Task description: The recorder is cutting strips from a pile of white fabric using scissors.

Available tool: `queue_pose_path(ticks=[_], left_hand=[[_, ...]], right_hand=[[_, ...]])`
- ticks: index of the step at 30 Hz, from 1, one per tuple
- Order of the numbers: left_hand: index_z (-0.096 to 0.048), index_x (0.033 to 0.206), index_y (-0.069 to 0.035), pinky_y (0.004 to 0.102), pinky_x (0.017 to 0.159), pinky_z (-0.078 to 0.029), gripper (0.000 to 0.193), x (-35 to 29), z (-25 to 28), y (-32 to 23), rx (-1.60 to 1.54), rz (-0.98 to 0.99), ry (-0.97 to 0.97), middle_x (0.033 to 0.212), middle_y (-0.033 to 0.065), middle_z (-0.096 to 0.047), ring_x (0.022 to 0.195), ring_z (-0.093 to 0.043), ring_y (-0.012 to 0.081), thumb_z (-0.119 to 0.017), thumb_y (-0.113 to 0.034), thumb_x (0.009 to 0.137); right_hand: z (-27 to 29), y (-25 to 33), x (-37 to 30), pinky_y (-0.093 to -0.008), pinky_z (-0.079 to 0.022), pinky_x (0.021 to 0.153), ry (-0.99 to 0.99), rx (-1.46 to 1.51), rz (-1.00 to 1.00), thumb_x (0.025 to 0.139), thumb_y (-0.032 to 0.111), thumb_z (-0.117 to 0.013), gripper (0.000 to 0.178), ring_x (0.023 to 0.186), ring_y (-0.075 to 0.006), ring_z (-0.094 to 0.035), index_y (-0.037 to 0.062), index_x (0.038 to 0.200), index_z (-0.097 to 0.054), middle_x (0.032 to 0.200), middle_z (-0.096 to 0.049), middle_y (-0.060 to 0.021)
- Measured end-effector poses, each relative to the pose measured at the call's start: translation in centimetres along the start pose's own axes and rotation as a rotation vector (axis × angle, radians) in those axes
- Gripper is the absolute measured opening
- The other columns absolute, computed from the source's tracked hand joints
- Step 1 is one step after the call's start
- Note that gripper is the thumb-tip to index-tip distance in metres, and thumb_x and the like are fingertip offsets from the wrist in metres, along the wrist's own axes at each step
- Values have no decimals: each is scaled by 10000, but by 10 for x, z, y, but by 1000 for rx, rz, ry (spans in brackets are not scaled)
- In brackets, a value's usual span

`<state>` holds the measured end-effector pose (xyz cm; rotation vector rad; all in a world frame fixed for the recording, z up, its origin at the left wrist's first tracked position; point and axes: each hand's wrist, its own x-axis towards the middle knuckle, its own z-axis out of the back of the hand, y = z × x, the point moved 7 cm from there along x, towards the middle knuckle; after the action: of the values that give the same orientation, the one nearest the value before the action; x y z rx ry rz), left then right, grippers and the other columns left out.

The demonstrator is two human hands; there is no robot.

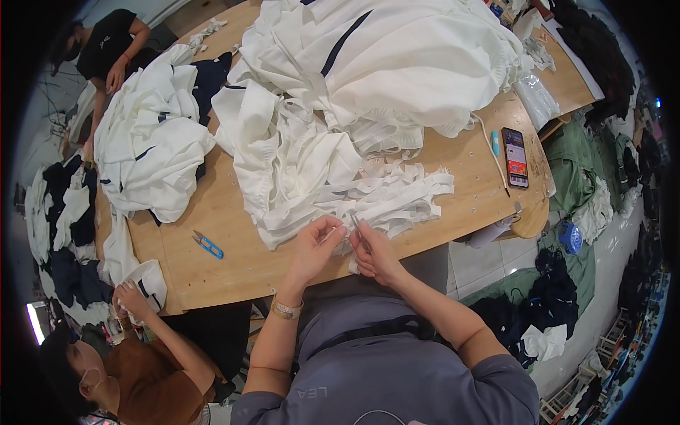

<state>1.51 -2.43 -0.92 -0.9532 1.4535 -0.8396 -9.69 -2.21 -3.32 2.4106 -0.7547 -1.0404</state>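
Observation:
My left hand (316, 246) is closed, thumb and fingers pinching the end of a white fabric strip at the table's near edge. Close beside it, my right hand (375, 253) is closed around a small grey metal-looking tool (355, 221); most of it is hidden by the fingers. A bit of white cloth hangs below the right fingers. Just beyond both hands lies a loose heap of white fabric strips (407, 198). It runs into crumpled white garments (297, 159) with gathered elastic edges.
A large white garment pile (425, 64) covers the far table. Blue thread snips (207, 244) lie left; a phone (516, 157), a cord (494, 152) and a small turquoise item (495, 143) lie right. Co-workers handle white cloth at near left (134, 301) and far left (117, 74).

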Motion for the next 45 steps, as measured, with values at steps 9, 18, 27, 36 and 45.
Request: queue_pose_path(ticks=[9, 18, 27, 36, 45], left_hand=[[-565, 882, -18, 162, 596, -352, 114, 0, 0, -10, -38, -69, -26, 737, -49, -530, 668, -435, 12, -573, -122, 837], [-556, 883, -15, 169, 612, -373, 112, -5, 7, -21, 140, -144, -87, 756, -34, -539, 687, -450, 21, -559, -120, 845], [-542, 846, 2, 168, 571, -376, 124, -16, 0, -36, 279, -180, -70, 727, -24, -528, 691, -463, 35, -565, -119, 834], [-543, 872, -14, 188, 545, -380, 133, -14, -2, -31, 328, -188, -66, 699, 0, -533, 645, -463, 44, -592, -117, 804], [-559, 965, -24, 190, 508, -327, 198, -13, -5, -45, 400, -211, 41, 636, -11, -512, 568, -406, 47, -600, -129, 802]], right_hand=[[-8, 12, -7, -186, -187, 270, 44, 7, -7, 905, 477, -336, 490, 286, -41, -194, 38, 736, -471, 412, -250, 51], [-8, 1, -12, -192, -186, 271, 140, -57, -143, 904, 499, -297, 519, 286, -42, -192, 45, 698, -443, 403, -225, 60], [-16, 3, -8, -197, -186, 272, 143, -96, -144, 904, 477, -336, 491, 290, -43, -201, 48, 685, -431, 411, -242, 58], [-13, 12, -4, -200, -195, 279, 22, 10, 13, 913, 385, -407, 370, 299, -37, -228, 58, 743, -449, 434, -285, 51], [29, 83, -9, -200, -225, 283, -290, -159, 414, 867, 217, -542, 146, 315, -29, -280, 102, 796, -485, 463, -336, 67]])
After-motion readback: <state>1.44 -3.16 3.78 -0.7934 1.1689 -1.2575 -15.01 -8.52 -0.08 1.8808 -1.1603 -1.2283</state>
